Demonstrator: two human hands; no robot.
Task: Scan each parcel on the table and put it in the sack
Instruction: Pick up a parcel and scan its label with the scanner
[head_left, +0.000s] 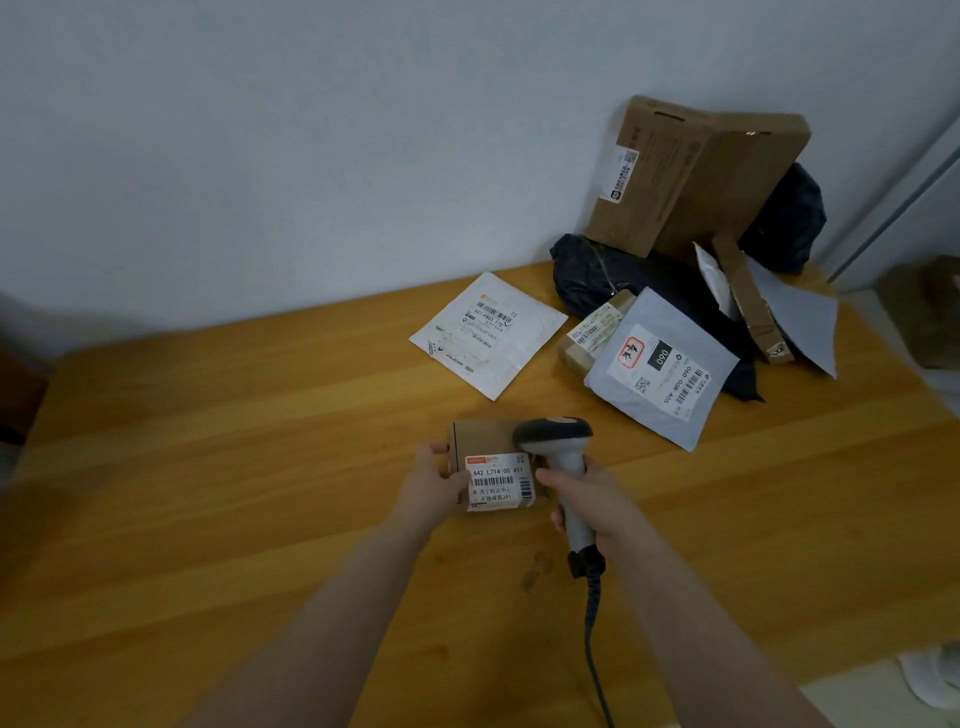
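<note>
The left hand is curled round the near left edge of a small cardboard parcel, gripping it low over the desk; whether the parcel rests on the wood or is lifted just clear I cannot tell. Its shipping label faces up. The right hand is clamped on the grip of a corded scanner, whose dark head hangs over the parcel's far right corner, just beside the label rather than squarely above the barcode; this looks like the scanning step for this parcel.

Several things could go wrong from here. The head sits close and off to one side, so the beam may clip only part of the code and give no read. The left fingers lie against the label's edge; a small slip would cover print. Beyond, a white mailer and a grey mailer lie with their own barcodes up, so a raised or tilted head could read the wrong parcel. The cable trails off the desk's near edge and could snag on a wide swing. No sack is in view, so the drop cannot be judged.
</note>
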